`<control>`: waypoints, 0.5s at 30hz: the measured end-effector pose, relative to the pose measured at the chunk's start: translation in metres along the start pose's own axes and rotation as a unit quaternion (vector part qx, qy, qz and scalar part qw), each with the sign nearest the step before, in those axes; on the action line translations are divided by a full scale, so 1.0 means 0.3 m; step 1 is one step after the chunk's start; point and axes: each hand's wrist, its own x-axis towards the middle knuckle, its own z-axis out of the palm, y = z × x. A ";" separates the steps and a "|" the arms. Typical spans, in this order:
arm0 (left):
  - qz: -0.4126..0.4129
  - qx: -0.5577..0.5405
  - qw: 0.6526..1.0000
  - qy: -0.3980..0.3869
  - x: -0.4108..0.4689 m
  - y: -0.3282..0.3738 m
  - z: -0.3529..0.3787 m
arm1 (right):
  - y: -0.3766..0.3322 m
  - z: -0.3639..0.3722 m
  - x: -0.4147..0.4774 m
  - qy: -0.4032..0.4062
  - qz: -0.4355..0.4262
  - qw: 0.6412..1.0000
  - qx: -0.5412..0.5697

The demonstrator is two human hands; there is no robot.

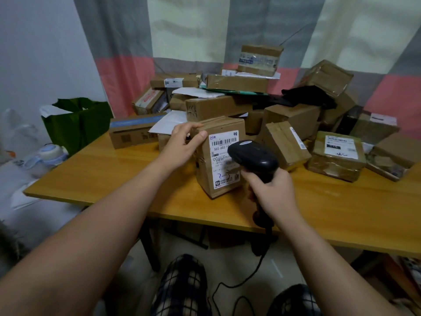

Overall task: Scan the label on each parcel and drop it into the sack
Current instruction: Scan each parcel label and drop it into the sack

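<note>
Cardboard parcel (219, 156) stands mid-frame, steadied label-forward by left hand (183, 145); right hand (272, 190) grips scanner (252, 156) aimed at it.

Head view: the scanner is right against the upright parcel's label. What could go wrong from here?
1. The barcode scanner, held in the right hand, sits so close that its head hides part of the shipping label; the read may fail.
2. The cardboard parcel stands on end, gripped only at its top corner by the left hand; it could topple.
3. The scanner's cable hangs between the knees and may snag on the reach to the green sack.
</note>
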 end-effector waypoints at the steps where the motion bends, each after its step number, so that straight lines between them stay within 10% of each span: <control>1: -0.009 -0.002 1.000 0.000 0.002 0.004 0.000 | 0.009 0.007 -0.005 -0.001 0.000 1.000 -0.009; 15: -0.021 0.024 0.999 -0.002 0.017 -0.007 -0.007 | -0.003 -0.005 -0.044 0.005 -0.005 1.000 -0.014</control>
